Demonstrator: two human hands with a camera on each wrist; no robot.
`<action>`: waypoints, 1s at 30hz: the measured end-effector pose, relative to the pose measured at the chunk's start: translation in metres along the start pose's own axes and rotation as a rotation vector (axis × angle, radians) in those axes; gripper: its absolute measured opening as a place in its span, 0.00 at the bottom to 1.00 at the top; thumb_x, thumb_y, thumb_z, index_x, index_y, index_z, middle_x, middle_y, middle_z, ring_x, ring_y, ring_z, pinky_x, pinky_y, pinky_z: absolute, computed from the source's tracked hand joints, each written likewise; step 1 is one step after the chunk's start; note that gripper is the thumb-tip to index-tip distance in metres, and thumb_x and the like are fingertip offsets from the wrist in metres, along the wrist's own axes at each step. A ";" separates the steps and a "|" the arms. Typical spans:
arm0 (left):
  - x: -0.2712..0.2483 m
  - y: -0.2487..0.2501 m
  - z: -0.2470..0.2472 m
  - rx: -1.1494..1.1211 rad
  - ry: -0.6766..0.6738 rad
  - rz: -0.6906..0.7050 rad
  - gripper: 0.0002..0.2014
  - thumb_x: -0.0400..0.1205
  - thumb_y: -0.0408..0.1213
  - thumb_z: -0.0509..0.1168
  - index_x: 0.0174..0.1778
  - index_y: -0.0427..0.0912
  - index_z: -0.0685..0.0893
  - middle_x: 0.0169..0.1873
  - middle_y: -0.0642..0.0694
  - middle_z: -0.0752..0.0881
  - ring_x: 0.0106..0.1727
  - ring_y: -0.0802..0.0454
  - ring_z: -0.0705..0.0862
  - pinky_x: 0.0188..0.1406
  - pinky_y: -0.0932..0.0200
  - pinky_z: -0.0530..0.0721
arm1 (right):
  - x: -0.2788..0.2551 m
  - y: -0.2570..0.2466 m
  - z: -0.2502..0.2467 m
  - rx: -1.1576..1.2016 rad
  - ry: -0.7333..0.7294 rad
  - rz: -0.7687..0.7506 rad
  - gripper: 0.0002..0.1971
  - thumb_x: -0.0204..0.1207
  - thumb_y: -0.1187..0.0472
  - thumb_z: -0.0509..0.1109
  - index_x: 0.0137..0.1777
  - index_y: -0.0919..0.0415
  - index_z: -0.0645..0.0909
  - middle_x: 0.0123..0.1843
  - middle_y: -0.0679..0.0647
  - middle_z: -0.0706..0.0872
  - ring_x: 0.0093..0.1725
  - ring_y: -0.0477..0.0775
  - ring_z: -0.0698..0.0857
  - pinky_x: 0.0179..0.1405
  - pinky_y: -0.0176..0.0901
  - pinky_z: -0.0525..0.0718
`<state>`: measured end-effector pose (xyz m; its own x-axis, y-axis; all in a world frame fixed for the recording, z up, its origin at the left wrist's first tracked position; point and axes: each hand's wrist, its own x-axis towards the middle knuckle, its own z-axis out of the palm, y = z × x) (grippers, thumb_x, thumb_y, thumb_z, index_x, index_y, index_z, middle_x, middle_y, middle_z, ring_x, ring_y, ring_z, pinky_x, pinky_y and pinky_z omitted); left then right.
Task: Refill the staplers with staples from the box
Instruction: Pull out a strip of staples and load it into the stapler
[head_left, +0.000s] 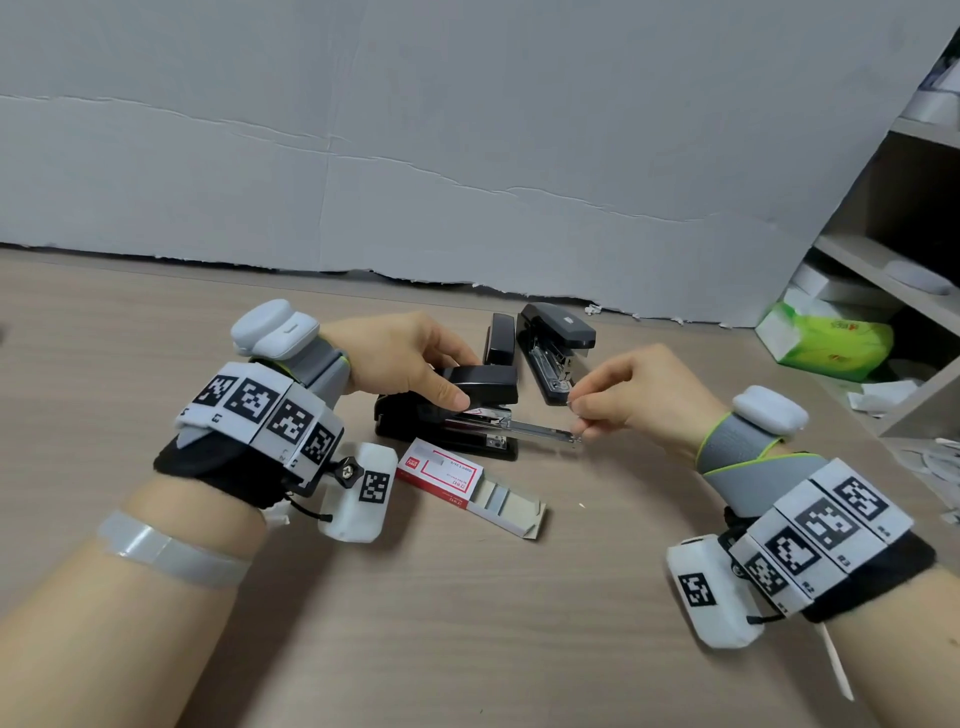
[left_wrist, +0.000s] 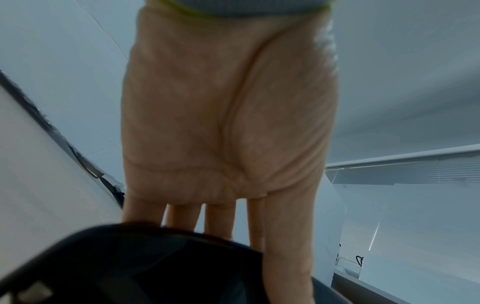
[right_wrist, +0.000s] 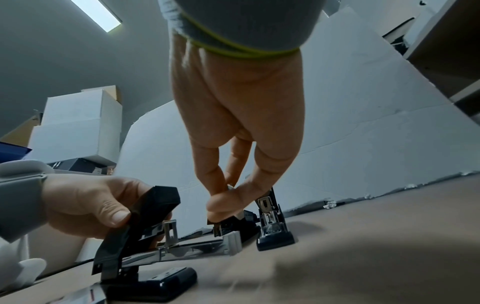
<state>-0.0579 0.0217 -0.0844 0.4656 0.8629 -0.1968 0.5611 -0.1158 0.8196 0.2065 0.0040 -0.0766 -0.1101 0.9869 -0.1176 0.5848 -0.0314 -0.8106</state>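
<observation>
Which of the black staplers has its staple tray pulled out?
The nearest stapler, held by the left hand; its metal tray sticks out toward the right hand.

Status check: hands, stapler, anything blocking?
Left hand holds the stapler lid up. Right hand pinches a small metal piece at the extended tray tip. Staple box open beside it; nothing blocking.

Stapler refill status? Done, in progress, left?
Done: staple box is open, its tray slid out. Whether any stapler is already loaded cannot be told.
In hand: left hand holds the near stapler open, magazine rail out; right hand pinches a small metal piece, probably staples, at the rail's end.
Left: seat them, close it, then the two staplers behind.
</observation>
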 end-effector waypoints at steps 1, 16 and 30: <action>0.000 0.000 0.000 -0.001 0.002 -0.001 0.17 0.76 0.35 0.76 0.61 0.48 0.88 0.50 0.43 0.92 0.44 0.51 0.89 0.51 0.56 0.87 | 0.000 0.000 0.001 0.028 0.000 0.000 0.05 0.71 0.78 0.72 0.47 0.79 0.84 0.40 0.74 0.90 0.26 0.52 0.89 0.34 0.38 0.91; -0.001 0.000 0.000 -0.010 -0.008 -0.008 0.17 0.77 0.34 0.76 0.61 0.47 0.88 0.51 0.41 0.92 0.50 0.43 0.90 0.55 0.52 0.87 | 0.002 -0.001 0.025 -0.013 -0.006 -0.133 0.02 0.74 0.73 0.74 0.44 0.73 0.85 0.34 0.65 0.90 0.33 0.63 0.90 0.26 0.44 0.83; -0.002 0.001 0.000 0.008 -0.018 0.003 0.16 0.77 0.34 0.75 0.61 0.45 0.88 0.52 0.35 0.91 0.46 0.46 0.87 0.59 0.46 0.85 | 0.003 0.001 0.019 -0.490 0.009 -0.174 0.06 0.67 0.66 0.77 0.38 0.54 0.89 0.28 0.43 0.84 0.29 0.41 0.80 0.31 0.32 0.77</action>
<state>-0.0582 0.0193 -0.0834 0.4789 0.8538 -0.2042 0.5656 -0.1222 0.8156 0.1911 0.0035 -0.0887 -0.2335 0.9724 0.0015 0.8662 0.2087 -0.4540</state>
